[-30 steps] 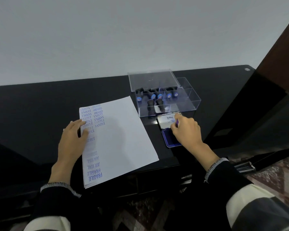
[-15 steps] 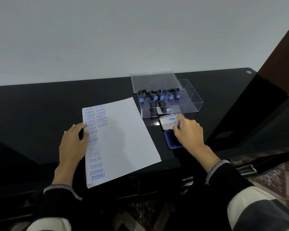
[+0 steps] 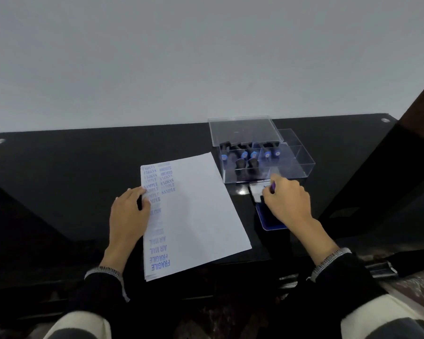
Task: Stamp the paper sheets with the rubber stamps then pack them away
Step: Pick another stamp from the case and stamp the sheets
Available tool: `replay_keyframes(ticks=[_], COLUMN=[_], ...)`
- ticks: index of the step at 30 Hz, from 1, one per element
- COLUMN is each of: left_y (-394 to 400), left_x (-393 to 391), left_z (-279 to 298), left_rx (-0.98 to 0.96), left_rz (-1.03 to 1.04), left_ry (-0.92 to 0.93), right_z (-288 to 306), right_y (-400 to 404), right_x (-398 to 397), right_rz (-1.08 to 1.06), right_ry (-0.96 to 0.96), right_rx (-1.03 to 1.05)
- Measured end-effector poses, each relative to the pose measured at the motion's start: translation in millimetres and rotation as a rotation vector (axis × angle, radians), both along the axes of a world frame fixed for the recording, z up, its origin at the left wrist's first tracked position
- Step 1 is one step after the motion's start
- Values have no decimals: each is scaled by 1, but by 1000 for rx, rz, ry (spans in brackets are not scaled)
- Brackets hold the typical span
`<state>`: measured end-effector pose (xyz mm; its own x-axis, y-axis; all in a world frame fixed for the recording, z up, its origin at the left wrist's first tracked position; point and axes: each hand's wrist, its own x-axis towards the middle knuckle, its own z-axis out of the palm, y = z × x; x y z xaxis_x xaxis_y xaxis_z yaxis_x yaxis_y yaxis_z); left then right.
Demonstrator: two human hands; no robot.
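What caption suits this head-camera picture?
Left hand steadies stamped paper sheets; right hand works at the ink pad beside the stamp box.

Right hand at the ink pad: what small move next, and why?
Probably lift the right hand off the ink pad and carry what it pinches, seemingly a stamp, to the paper sheets. The left hand holds their edge, and there is unstamped space right of the blue prints.

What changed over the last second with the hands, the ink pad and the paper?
Very little. The right hand stayed over the ink pad, its fingers pinching something small and purple near the lid, barely shifting. The left hand kept resting on the paper sheets' left edge. The clear stamp box did not move.
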<state>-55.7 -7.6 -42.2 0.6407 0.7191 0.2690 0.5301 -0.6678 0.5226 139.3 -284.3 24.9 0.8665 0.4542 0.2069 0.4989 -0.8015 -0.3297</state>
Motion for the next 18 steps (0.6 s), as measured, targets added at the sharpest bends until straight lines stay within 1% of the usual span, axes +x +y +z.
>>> replay_keyframes(ticks=[2, 4, 5, 7, 10, 16, 18], left_y=[1, 1, 1, 0, 0, -2, -2], left_x=[1, 2, 2, 2, -1, -1, -1], left_z=[0, 2, 2, 2, 3, 7, 8], left_rx=[-3, -11, -15, -15, -12, -24, -26], left_rz=[-4, -7, -12, -27, -27, -14, -13], left_ry=[-26, -53, -61, -69, -59, -35, -28], right_z=[1, 2, 2, 1, -3, -21, -30], right_y=[16, 37, 49, 70, 100, 147, 159], right_x=[-15, -27, -33, -42, -56, -68, -68], right_rz=[46, 99, 128, 183, 258, 382, 437], right_ry=[61, 243, 332, 420, 438, 384, 349], right_rx=[200, 376, 439, 528, 553, 595, 571])
